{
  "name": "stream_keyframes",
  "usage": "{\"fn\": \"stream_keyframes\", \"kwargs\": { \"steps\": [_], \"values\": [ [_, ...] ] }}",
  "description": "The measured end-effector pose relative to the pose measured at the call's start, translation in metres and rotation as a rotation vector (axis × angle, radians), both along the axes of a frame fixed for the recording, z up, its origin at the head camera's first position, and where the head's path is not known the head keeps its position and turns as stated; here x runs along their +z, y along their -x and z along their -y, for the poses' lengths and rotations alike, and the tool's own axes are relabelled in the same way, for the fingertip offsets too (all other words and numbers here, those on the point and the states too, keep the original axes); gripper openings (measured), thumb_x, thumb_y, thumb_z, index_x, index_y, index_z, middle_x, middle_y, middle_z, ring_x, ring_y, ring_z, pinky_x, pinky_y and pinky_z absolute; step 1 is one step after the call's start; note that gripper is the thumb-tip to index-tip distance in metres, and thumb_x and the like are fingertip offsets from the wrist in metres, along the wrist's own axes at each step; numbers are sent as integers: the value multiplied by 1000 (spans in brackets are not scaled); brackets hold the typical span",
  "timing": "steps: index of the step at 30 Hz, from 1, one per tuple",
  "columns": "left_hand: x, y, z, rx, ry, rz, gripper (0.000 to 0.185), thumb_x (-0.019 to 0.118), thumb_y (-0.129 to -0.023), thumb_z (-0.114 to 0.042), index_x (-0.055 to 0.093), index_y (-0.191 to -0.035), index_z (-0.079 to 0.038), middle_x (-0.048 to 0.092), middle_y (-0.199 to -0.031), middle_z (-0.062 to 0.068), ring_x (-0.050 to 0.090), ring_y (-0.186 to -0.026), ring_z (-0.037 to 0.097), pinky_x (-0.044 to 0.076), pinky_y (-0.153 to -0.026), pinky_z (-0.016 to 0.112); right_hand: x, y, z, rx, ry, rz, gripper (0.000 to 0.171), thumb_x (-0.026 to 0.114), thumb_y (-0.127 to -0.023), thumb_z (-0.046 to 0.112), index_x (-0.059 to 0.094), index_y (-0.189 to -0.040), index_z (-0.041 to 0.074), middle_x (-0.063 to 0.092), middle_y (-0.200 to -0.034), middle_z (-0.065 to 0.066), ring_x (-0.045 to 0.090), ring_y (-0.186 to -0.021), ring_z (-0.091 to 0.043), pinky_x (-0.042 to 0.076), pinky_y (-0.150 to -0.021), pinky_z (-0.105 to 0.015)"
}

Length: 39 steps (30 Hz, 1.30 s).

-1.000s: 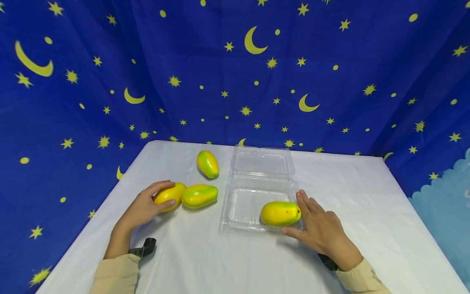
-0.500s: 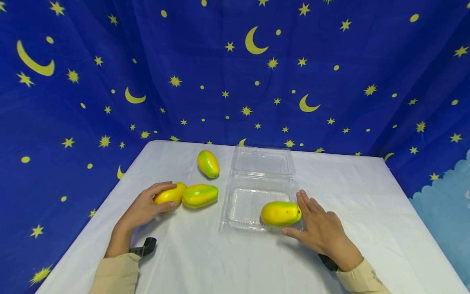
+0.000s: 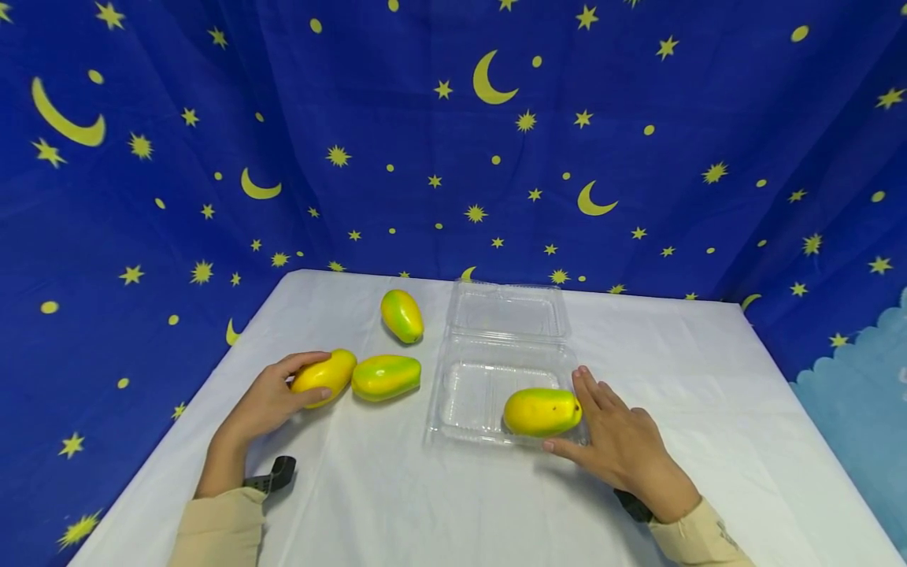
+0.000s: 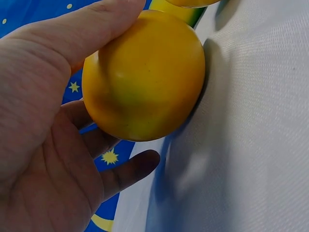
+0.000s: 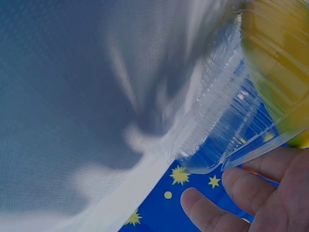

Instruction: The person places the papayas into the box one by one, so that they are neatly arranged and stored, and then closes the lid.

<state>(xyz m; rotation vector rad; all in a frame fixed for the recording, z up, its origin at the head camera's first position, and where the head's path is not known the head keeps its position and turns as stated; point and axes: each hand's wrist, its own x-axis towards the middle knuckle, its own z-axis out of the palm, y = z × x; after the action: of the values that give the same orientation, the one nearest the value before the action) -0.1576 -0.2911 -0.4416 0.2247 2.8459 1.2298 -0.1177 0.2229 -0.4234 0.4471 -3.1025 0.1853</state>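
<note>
My left hand grips a yellow papaya between thumb and fingers, at the left of the table. The left wrist view shows the papaya's rounded end under the thumb, close over the white cloth. Just right of it lies a yellow-green papaya, with another papaya farther back. A clear plastic clamshell box lies open, one papaya in the right of its base. At the box's right edge rests my right hand, fingers extended along the rim and thumb near the front corner.
The box's clear lid is folded back toward the far table edge. A white cloth covers the table. Behind it hangs a blue curtain with yellow moons and stars.
My left hand and the papaya it grips have shifted slightly left, the papaya turning a little. The right hand, the box and the other papayas stay where they were.
</note>
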Motion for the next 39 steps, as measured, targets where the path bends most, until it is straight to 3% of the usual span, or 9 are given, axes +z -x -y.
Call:
{"fn": "stream_keyframes", "kwargs": {
  "steps": [17, 29, 34, 39],
  "values": [
    [4, -7, 6, 24, 12, -2, 66, 77, -87, -42, 53, -144, -17, 53, -147, 15, 45, -136, 42, 38, -107, 64, -3, 1, 6, 5, 18, 2, 115, 51, -81, 85, 24, -159, 4, 24, -166, -12, 41, -143, -40, 48, -88, -66],
    [6, 0, -1, 45, -10, -28, 67, 79, -86, -43, 55, -143, -18, 53, -147, 14, 44, -137, 40, 37, -108, 63, 1, 0, -1, -13, -6, 8, 115, 49, -81, 85, 23, -159, 4, 23, -166, -12, 40, -144, -40, 49, -87, -65],
    [9, 0, -1, 67, -25, -64, 68, 79, -84, -46, 55, -142, -18, 56, -144, 11, 50, -129, 34, 42, -101, 53, 1, 1, 0, -2, -5, -7, 114, 51, -82, 84, 25, -158, 3, 25, -166, -13, 42, -143, -41, 51, -83, -61],
    [9, -3, -3, 85, -30, -117, 65, 79, -85, -43, 56, -142, -20, 58, -142, 6, 54, -118, 17, 48, -88, 30, 1, 1, 1, 0, -3, 7, 114, 50, -82, 84, 24, -158, 3, 24, -166, -13, 42, -142, -41, 52, -81, -60]
  ]
}}
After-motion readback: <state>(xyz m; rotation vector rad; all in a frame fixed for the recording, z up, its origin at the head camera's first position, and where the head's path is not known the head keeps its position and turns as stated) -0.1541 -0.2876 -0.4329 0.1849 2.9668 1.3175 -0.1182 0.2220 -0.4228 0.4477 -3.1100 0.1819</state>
